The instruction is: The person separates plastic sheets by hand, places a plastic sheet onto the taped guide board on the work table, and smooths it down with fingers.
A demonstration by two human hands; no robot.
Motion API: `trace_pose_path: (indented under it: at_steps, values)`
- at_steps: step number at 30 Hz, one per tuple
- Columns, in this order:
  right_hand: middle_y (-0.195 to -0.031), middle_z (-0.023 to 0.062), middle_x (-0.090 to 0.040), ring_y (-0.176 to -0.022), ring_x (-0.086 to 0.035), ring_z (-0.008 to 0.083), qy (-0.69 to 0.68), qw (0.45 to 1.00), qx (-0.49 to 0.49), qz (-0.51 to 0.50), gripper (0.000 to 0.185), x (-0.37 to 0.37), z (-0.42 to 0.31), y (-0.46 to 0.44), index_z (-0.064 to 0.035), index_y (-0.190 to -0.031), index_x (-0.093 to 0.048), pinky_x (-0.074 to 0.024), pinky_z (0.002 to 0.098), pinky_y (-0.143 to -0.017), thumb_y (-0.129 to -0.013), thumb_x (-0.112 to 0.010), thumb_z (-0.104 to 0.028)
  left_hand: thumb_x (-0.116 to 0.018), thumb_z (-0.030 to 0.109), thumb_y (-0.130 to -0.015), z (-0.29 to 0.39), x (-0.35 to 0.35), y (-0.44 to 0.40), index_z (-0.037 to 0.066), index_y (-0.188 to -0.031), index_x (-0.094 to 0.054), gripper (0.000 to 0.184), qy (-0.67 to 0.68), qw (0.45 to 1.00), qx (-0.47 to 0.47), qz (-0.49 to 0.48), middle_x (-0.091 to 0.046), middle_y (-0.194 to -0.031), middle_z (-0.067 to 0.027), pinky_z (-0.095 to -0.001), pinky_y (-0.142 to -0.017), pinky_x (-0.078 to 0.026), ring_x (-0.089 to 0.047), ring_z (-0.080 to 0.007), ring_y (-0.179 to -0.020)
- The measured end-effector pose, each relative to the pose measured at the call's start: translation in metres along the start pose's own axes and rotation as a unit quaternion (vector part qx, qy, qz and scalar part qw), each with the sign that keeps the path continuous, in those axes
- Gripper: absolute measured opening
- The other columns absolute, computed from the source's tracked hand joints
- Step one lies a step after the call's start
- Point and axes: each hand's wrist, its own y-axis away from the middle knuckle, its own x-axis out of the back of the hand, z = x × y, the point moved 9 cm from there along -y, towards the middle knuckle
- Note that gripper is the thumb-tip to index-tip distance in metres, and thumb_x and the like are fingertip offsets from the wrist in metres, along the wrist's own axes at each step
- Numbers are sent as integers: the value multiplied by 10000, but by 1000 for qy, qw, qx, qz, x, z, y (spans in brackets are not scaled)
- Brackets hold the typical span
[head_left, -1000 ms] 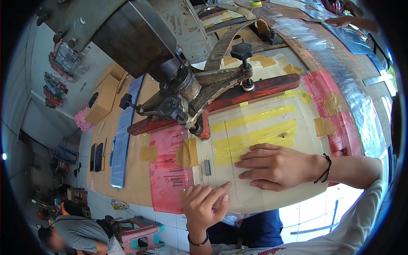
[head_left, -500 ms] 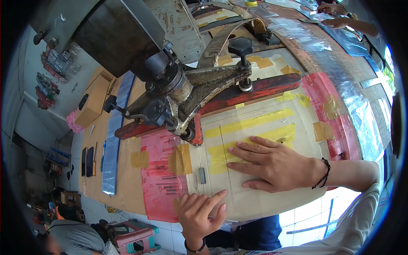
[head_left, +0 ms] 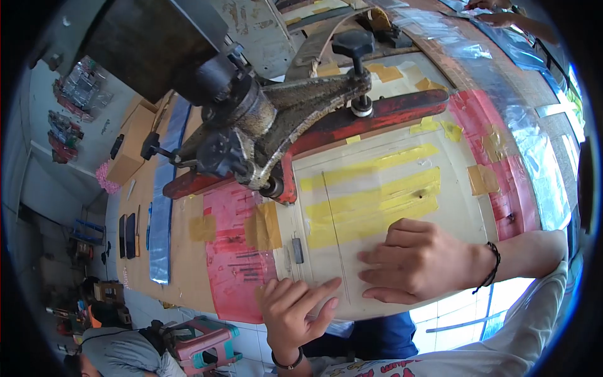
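On the near part of a cream-coloured sheet (head_left: pixel 364 264) rests my right hand (head_left: pixel 418 261), its fingers bent and apart, holding nothing that I can see. My left hand (head_left: pixel 295 311) is at the sheet's near edge, index finger stretched along the surface and thumb apart, the other fingers curled; nothing shows in it. Yellow tape strips (head_left: pixel 370 213) cross the sheet beyond my right hand. A thin dark line runs down the sheet between my hands. A small grey bar (head_left: pixel 297 250) lies just beyond my left hand.
A press head with a red bar (head_left: pixel 377 110) stands over the sheet's far side. Pink film (head_left: pixel 235 251) and brown tape (head_left: pixel 264 226) lie at left. Dark phone-like objects (head_left: pixel 130 235) and a blue strip (head_left: pixel 161 239) lie farther left. Another person's hands (head_left: pixel 496 16) are at upper right.
My right hand has slid off the yellow tape towards me, and its fingers, flat before, are now bent. My left hand has hardly moved. The view has shifted slightly.
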Motion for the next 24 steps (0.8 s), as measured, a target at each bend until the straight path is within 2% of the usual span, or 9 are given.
trace_pose_path:
  at_steps: [3, 6, 9, 13, 15, 18, 21, 23, 24]
  values:
    - [-1106, 86, -672, -962, -638, 266, -14, 1000, -1, -4, 284, 3, 13, 1, -101, -1058, -713, -511, 411, -895, -882, -746, -320, -831, 315, -752, 4, -1, 3, 265, -912, -828, 168, 16, 999, -41, -2, -428, -593, 63, -340, -599, -285, -401, -146, -562]
    - [-1100, 86, -645, -1015, -608, 265, 76, 984, -82, 135, 343, 35, 41, -10, -83, -1128, -702, -494, 409, -913, -876, -763, -307, -884, 381, -699, 13, -1, 6, 321, -853, -819, 177, 48, 994, -91, -24, -399, -580, 89, -334, -588, -266, -368, -133, -549]
    - [-1122, 88, -611, -1104, -563, 264, 95, 975, -178, 94, 399, 32, 68, -6, -60, -1180, -687, -466, 404, -960, -878, -766, -308, -901, 450, -665, 16, -2, 7, 359, -843, -811, 220, 54, 991, -111, -50, -384, -576, 104, -328, -586, -253, -348, -123, -546]
    - [-1158, 93, -584, -1159, -526, 269, 18, 981, -191, 39, 404, 25, 68, -8, -45, -1188, -685, -416, 399, -1019, -883, -763, -298, -899, 472, -669, 17, -3, 6, 374, -849, -810, 224, 55, 989, -118, -63, -372, -570, 109, -322, -584, -246, -338, -121, -547]
    - [-1171, 94, -580, -1163, -524, 274, 8, 980, -194, 38, 361, 25, 67, -9, -46, -1153, -688, -404, 398, -1029, -890, -757, -284, -910, 457, -661, 18, -2, 6, 353, -886, -810, 268, 65, 989, -120, -63, -384, -569, 106, -323, -580, -249, -345, -122, -537]
    - [-1065, 90, -626, -1082, -566, 263, -26, 984, -161, 68, 283, 27, 66, -9, -56, -1077, -683, -371, 392, -1049, -904, -748, -271, -924, 404, -668, 11, -3, 3, 280, -971, -793, 353, 89, 992, -83, -42, -410, -566, 96, -322, -576, -258, -363, -118, -521]
    - [-931, 84, -678, -960, -646, 270, -60, 982, -175, 32, 198, 28, 63, -12, -44, -1022, -664, -446, 384, -987, -921, -736, -198, -924, 322, -691, 0, 1, 1, 180, -1043, -751, 417, 139, 989, 8, -49, -433, -560, 79, -321, -575, -276, -385, -113, -506]
    - [-887, 79, -703, -900, -691, 255, -182, 968, -139, 101, 175, 38, 59, -10, -33, -1039, -657, -505, 365, -900, -933, -728, -152, -897, 241, -754, 2, 10, -4, 89, -1059, -704, 391, 187, 980, 38, -52, -411, -543, 70, -290, -551, -268, -360, -72, -494]
    - [-865, 76, -716, -870, -713, 247, -239, 954, -119, 135, 165, 45, 60, -7, -27, -1047, -653, -534, 356, -857, -939, -724, -129, -894, 233, -766, 2, 20, -11, 78, -1058, -701, 383, 218, 972, 90, -8, -403, -542, 72, -279, -540, -255, -346, -60, -495]
